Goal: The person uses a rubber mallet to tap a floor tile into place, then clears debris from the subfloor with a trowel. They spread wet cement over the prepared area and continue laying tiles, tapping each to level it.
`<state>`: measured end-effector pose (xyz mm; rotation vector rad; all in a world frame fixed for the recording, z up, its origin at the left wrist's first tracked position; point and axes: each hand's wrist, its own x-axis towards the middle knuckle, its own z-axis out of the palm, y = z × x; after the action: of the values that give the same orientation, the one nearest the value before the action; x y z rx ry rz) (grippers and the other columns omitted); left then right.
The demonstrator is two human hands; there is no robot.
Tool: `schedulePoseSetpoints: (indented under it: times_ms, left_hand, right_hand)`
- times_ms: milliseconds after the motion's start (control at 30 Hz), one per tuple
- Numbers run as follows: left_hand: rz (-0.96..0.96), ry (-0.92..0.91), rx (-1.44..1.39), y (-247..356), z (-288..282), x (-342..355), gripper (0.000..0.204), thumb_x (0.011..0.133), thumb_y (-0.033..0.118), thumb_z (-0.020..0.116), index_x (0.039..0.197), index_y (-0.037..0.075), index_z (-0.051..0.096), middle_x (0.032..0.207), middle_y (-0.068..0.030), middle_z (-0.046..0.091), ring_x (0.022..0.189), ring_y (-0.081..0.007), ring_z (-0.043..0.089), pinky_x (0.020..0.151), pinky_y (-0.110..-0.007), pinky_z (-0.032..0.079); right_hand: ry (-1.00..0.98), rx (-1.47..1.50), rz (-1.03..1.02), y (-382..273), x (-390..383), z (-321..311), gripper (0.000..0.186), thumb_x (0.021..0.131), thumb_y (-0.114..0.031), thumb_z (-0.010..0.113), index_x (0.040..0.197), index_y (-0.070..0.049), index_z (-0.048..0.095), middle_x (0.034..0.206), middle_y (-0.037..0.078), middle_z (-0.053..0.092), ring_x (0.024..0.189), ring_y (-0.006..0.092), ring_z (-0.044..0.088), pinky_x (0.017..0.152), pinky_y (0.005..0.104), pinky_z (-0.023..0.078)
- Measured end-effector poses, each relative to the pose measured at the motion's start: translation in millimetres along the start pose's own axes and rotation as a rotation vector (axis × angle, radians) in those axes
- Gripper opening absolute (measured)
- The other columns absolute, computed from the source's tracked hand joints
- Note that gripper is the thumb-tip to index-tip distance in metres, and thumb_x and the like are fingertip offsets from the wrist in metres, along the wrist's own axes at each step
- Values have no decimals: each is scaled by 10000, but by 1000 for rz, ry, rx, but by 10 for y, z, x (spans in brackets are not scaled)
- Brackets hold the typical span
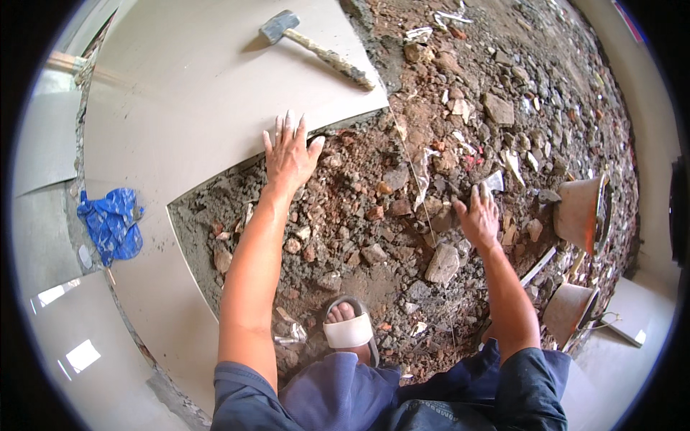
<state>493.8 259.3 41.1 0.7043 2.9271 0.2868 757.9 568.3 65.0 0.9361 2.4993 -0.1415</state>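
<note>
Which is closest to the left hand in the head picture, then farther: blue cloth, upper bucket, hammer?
1. Hammer: on the tile, ahead of the left hand.
2. Blue cloth: off to the left.
3. Upper bucket: far right.

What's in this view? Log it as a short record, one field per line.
Left hand: spread, fingers over the edge of the floor tile
Right hand: beside a trowel-like metal blade; grip unclear
On the tile: grey-headed mallet
Far left: crumpled blue sheet
Ground: stony rubble
Right side: two buckets
Footwear: white-strapped slide sandal
</note>
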Motion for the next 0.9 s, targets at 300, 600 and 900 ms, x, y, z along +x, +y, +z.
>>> schedulePoseSetpoints:
  times_ms: [300,600,900]
  left_hand:
    - [-39,-200,179,178,92,121,869,927,644,321,1510,34,111,1579,-187,43,1466,-319,23,1164,-535,0]
    - [-71,-195,73,-35,-102,312,687,947,529,408,1493,135,273,1561,-117,217,1446,-283,173,1153,-538,140]
    - [-18,-113,-119,-313,-128,646,579,858,261,668,1390,138,476,1494,-187,337,1393,-358,293,1118,-409,290]
  right_hand:
    - [130,265,-112,194,-20,163,653,915,-500,510,1335,0,503,1528,216,248,1422,370,213,1137,457,218]
    - [392,393,-46,-332,225,-244,551,918,-416,549,1344,-73,480,1425,218,402,1326,353,365,1101,506,228]
    - [539,427,-573,-2876,1322,-891,591,934,-347,504,1432,-70,347,1462,201,358,1375,342,315,1144,485,195]
